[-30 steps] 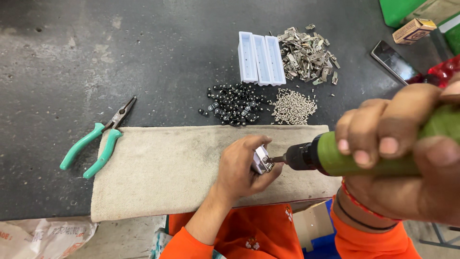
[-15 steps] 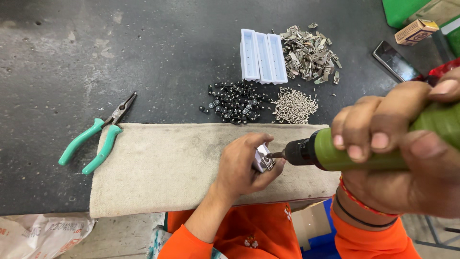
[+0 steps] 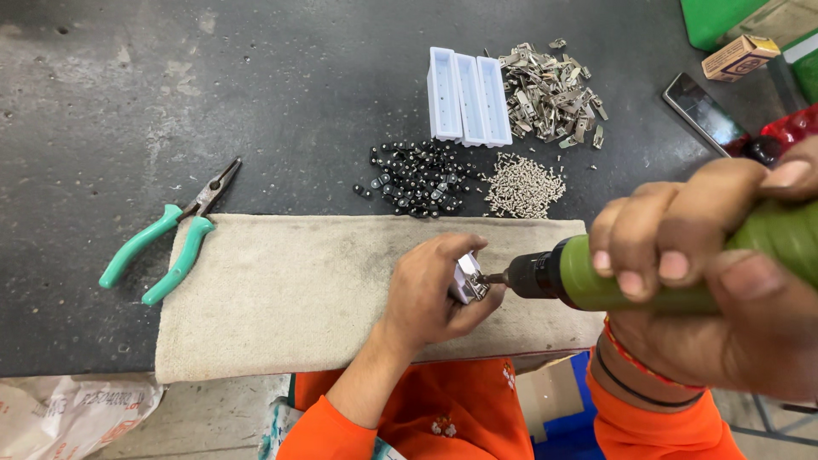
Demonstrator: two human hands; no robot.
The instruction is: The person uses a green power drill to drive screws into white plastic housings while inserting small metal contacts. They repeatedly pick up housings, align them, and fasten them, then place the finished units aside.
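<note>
While the left hand (image 3: 430, 294) grips a small metal part (image 3: 468, 278), the right hand (image 3: 707, 281) clasps a green driver (image 3: 613, 274); pliers (image 3: 170, 234) and, seemingly, screws (image 3: 522, 184) lie clear.

A small carton (image 3: 738, 57) lay at the top right of the dark surface (image 3: 256, 94); it was a brown box with a red and white printed side, lying tilted. Just below it, a phone (image 3: 703, 112) lay flat and slanted, and its dark screen was blank. At the bottom left corner, below the surface edge, a crumpled white plastic bag (image 3: 72, 413) with red print was partly visible.
</note>
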